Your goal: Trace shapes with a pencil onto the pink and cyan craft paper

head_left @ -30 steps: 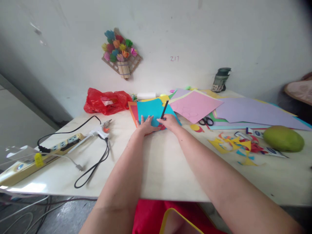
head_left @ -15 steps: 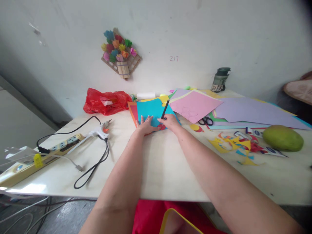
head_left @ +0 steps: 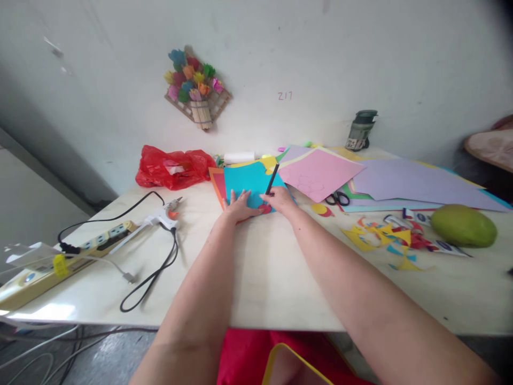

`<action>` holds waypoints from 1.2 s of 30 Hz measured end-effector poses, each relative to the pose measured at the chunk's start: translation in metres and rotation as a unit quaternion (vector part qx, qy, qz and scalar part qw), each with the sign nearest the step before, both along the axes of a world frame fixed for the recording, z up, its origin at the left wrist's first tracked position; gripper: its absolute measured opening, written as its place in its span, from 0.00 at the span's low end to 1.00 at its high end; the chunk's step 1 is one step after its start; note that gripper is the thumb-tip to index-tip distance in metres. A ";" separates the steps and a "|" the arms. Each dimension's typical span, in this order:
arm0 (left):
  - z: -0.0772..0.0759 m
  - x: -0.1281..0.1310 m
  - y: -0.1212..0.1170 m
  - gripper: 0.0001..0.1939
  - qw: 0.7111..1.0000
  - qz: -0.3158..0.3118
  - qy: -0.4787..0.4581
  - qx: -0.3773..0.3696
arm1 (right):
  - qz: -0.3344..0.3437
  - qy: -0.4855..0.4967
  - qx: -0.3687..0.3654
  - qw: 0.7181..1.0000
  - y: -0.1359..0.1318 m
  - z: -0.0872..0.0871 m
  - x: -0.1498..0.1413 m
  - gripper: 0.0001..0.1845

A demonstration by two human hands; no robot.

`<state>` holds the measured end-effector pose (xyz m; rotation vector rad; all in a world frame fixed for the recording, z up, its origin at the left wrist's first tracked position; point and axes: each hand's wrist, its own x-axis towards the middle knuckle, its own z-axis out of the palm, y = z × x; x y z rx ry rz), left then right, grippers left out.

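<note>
My left hand point(head_left: 238, 206) lies flat with fingers spread on a blue sheet of paper point(head_left: 245, 178), its thumb reaching toward a small red paper piece point(head_left: 265, 208). Gripped in my right hand point(head_left: 281, 200) is a black pen point(head_left: 272, 178), held upright with a slight tilt. Its tip is hidden behind my fingers, close to the red piece. Orange paper point(head_left: 216, 184) and red paper show from under the blue sheet's left edge. Yellow paper point(head_left: 269, 162) with a curved cut edge sits at the sheet's top right.
To the right lie a pink sheet point(head_left: 320, 172), black-handled scissors point(head_left: 337, 198), yellow and red circles point(head_left: 321, 209), paper scraps point(head_left: 377, 237) and a green mango-like fruit point(head_left: 464, 226). Leftward are a glue gun point(head_left: 166, 215), a power strip point(head_left: 72, 259) and a red plastic bag point(head_left: 172, 167). A bottle point(head_left: 361, 130) stands behind.
Both hands stay in nearly the same place, the pen still in the right one. The whole view has shifted very slightly.
</note>
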<state>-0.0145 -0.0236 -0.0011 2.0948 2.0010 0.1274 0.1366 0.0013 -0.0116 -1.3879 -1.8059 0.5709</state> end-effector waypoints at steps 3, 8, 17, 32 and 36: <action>-0.001 -0.001 0.001 0.50 1.000 -0.004 0.001 0.000 | -0.006 -0.004 -0.004 1.000 0.001 -0.001 0.000 0.09; -0.002 -0.002 0.002 0.51 1.000 -0.009 -0.005 0.005 | -0.005 0.000 0.000 1.000 0.003 -0.002 0.001 0.10; -0.001 -0.001 0.001 0.48 1.000 -0.006 0.001 0.003 | -0.016 -0.005 -0.011 1.000 0.000 0.002 0.002 0.09; -0.002 -0.002 0.003 0.50 1.000 -0.008 0.008 0.005 | -0.034 -0.017 -0.032 0.999 -0.002 0.005 0.003 0.10; -0.002 -0.002 0.003 0.50 1.000 -0.010 0.007 0.004 | -0.038 -0.015 -0.031 0.999 -0.002 0.005 0.003 0.09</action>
